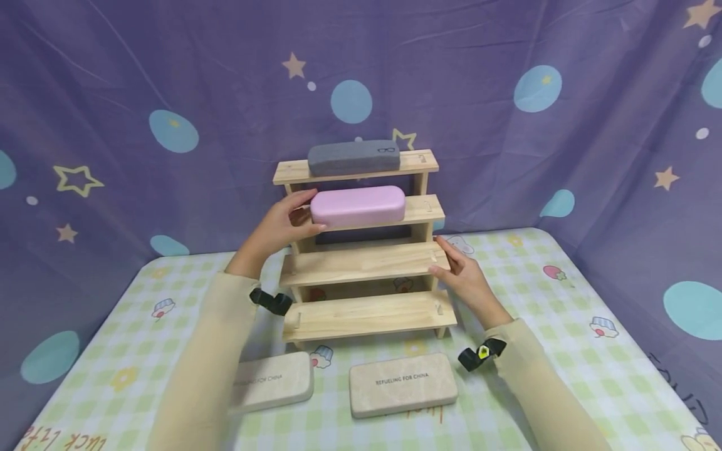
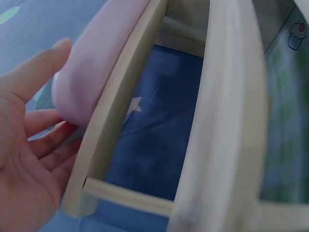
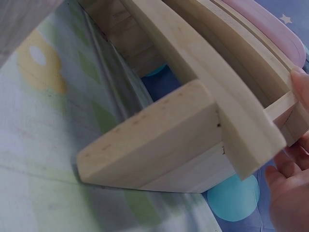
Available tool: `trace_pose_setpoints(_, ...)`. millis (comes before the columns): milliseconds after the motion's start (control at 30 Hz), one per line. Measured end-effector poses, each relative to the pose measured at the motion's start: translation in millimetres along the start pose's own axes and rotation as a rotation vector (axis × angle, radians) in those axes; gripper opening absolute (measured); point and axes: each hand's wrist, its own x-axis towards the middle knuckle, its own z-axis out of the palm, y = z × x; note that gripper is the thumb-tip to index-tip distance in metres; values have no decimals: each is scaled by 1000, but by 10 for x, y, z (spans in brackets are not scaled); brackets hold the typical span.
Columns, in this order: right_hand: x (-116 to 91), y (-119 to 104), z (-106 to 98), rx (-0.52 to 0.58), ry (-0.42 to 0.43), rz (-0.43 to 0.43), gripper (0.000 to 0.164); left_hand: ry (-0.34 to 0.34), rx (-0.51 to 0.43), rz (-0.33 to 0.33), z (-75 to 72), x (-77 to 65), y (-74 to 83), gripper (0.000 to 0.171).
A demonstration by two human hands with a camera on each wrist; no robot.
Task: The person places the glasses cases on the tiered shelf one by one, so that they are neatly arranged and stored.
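My left hand (image 1: 279, 222) holds the left end of a pink glasses case (image 1: 358, 207), its thumb at the front and fingers behind. The case lies along the second step from the top of a wooden stepped display rack (image 1: 366, 316). In the left wrist view, the left hand (image 2: 31, 159) curves round the rounded end of the pink case (image 2: 91, 72). My right hand (image 1: 465, 279) grips the right end of the rack's third step, thumb in front. The right wrist view shows that hand (image 3: 292, 188) only partly, at the edge of the rack (image 3: 159, 130).
A grey glasses case (image 1: 354, 158) sits on the top step. Two beige cases lie on the checked tablecloth before the rack: one on the right (image 1: 403, 391), one on the left (image 1: 282, 379) partly behind my left sleeve. A purple curtain (image 1: 225, 75) hangs behind.
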Motion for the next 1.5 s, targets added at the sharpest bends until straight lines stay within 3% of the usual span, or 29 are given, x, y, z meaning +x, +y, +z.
trace_pose_setpoints(200,-19,-29,-3,-22,13,4,71,88,134,8,-57,-361,-42,74)
trace_pose_setpoints(333,-30,-51,-10,-18,20,12,69,174,164,45,-90,-564,-76,71)
trace_pose_setpoints(467,-31,-49,-19,-18,20,19,69,211,178,29,-115,-757,-47,67)
trace_pose_setpoints(667,-33,-44,-6,-17,21,23,69,195,196,52,-103,-1107,-81,62)
trace_pose_setpoints(1000,-9,-24,10,-29,20,23,68,178,136,102,-66,-1611,-376,56)
trace_pose_setpoints(1200,-19,-36,-12,-31,26,31,69,154,133,148,-120,-1855,-533,55)
trace_pose_setpoints(1433,-14,-36,13,-28,16,16,69,75,67,157,-192,-2175,-662,47)
trace_pose_setpoints(1500,-13,-33,18,-20,11,15,69,67,37,131,-192,-2270,-681,44)
